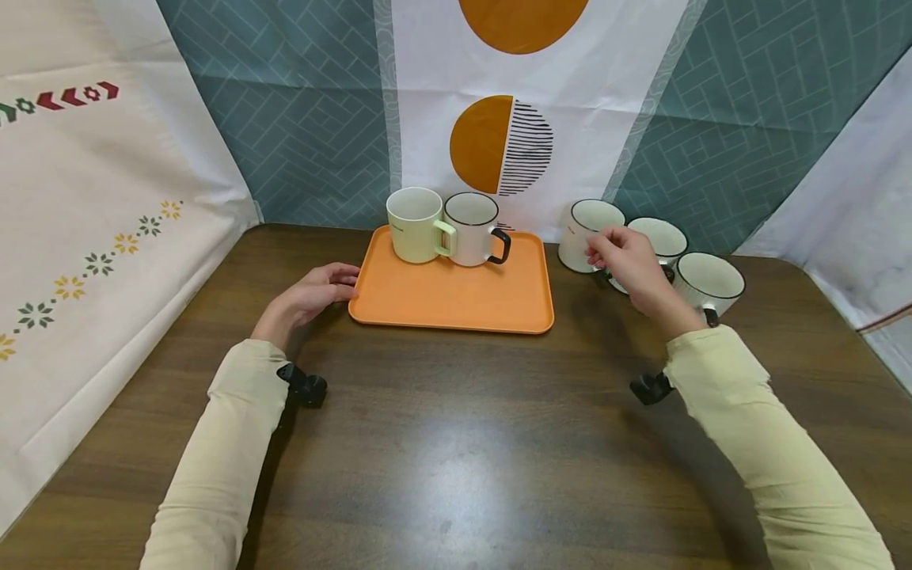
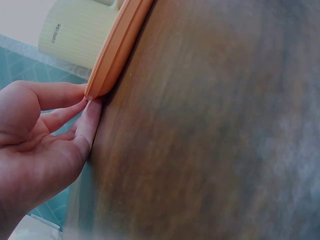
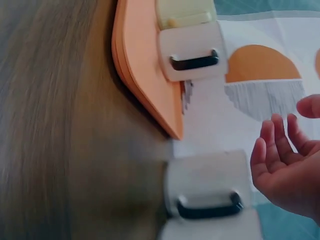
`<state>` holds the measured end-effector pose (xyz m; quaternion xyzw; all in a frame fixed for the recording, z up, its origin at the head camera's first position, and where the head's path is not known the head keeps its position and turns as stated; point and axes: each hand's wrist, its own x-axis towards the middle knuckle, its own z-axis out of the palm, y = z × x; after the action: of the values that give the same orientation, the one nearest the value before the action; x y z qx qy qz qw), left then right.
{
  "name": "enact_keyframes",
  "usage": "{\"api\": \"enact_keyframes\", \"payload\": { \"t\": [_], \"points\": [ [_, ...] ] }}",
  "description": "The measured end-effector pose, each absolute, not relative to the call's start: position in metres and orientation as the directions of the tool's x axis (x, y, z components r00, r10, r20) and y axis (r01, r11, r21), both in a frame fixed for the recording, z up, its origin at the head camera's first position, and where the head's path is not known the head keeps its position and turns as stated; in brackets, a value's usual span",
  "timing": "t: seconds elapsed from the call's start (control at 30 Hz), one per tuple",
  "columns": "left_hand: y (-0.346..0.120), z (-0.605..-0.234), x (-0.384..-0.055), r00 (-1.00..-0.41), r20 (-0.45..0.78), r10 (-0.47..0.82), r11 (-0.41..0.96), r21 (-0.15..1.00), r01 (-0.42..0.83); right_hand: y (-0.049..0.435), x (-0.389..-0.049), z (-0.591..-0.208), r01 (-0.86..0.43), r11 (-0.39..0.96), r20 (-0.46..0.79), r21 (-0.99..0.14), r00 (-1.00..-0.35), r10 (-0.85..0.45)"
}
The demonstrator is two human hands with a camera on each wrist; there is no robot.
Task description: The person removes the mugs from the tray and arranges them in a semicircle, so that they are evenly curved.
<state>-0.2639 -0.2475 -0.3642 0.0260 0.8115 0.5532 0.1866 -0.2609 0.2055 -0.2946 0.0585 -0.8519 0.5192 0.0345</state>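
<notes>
An orange tray [image 1: 456, 297] lies on the table, bearing a pale green mug [image 1: 412, 226] and a white mug [image 1: 466, 233] with black rim and handle along its back. At the tray's left edge is my left hand [image 1: 317, 293]; in the left wrist view thumb and finger pinch the rim. Off to the right stand three white black-rimmed mugs, the nearest-to-tray mug [image 1: 575, 241], a middle mug [image 1: 659, 235] and a right mug [image 1: 708, 277]. Above them hovers my right hand [image 1: 634, 265], fingers loosely bent, holding nothing. It partly hides them.
Behind the tray, a patterned cloth [image 1: 306, 127] with a white panel hangs at the table's back edge. Another white cloth [image 1: 107, 222] borders the left side. The brown wooden table [image 1: 456, 427] stretches in front of the tray.
</notes>
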Motion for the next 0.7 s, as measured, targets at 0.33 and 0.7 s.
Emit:
{"api": "enact_keyframes", "payload": {
  "t": [0.33, 0.7],
  "points": [
    [-0.248, -0.364, -0.265, -0.929, -0.272, 0.251, 0.377, 0.911, -0.165, 0.154, -0.301, -0.318, -0.055, 0.4, 0.019, -0.915, -0.996, -0.092],
    [-0.247, -0.364, -0.264, -0.928, -0.273, 0.252, 0.375, 0.912, -0.167, 0.111, -0.324, -0.333, 0.057, 0.171, -0.073, -0.984, -0.993, -0.091]
  ]
}}
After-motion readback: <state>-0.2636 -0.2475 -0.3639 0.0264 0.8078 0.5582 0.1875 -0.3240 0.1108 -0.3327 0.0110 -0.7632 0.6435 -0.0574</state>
